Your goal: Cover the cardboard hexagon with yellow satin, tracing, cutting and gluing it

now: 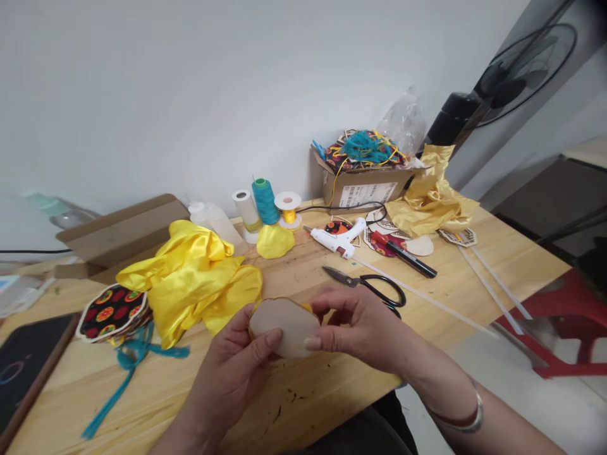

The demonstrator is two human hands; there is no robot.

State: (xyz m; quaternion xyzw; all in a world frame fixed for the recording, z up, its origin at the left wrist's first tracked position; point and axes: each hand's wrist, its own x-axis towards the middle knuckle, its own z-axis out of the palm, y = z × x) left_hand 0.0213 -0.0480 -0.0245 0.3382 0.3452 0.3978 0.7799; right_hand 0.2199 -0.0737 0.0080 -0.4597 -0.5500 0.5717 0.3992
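Note:
Both of my hands hold a beige oval card with yellow satin wrapped around its edge. My left hand grips its lower left side, thumb on the pale face. My right hand pinches the right side between thumb and fingers. Left of my hands lie crumpled yellow satin and a stack of black patterned fabric rounds with a teal tassel. Black-handled scissors rest just beyond my right hand.
A hot glue gun, a black marker, teal thread spool and a cardboard box of scraps stand on the wooden table. Gold satin lies at the back right. A fan and red stool stand to the right.

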